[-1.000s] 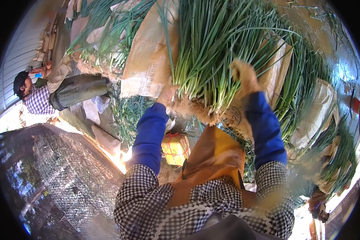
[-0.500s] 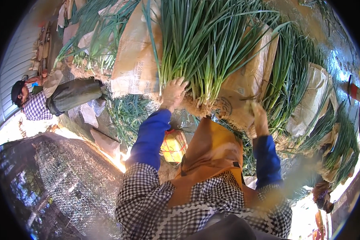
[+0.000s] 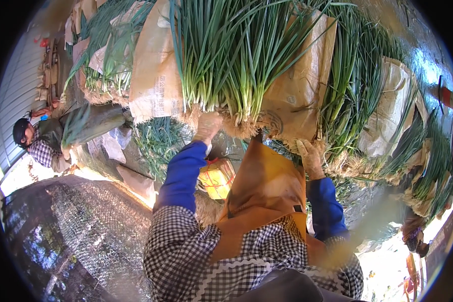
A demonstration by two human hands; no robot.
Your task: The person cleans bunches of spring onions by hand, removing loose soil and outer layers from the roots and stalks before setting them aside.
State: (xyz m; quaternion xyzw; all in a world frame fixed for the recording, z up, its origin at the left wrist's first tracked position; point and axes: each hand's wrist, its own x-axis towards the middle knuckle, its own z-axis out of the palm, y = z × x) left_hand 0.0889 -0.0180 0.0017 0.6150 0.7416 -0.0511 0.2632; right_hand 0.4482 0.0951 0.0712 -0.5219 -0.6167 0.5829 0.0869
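Note:
A thick row of spring onions (image 3: 244,93) lies in front of me, green leaves pointing away and roots toward me. At the root ends on the left, my left hand (image 3: 208,126) is closed, its fingers curled in among the roots and partly hidden. A brown woven sack (image 3: 294,90) lies to the right of these stems, partly under their leaves. At its near edge is my right hand (image 3: 311,157), fingers bent onto the edge with the thumb side up. Another tan sack (image 3: 156,85) lies left of the spring onions.
More spring onions (image 3: 355,85) and a pale sack (image 3: 382,118) are on the right. Below my left hand stands a yellow box (image 3: 217,178) with red ties. Loose greens (image 3: 161,146) lie on the ground. At the left, another person (image 3: 40,143) bends over; dark netting (image 3: 85,226) is nearby.
My left hand has slid from the pale stems down to the roots. My right hand has come nearer, to the sack's near edge. Blurred green leaves now show by the other person.

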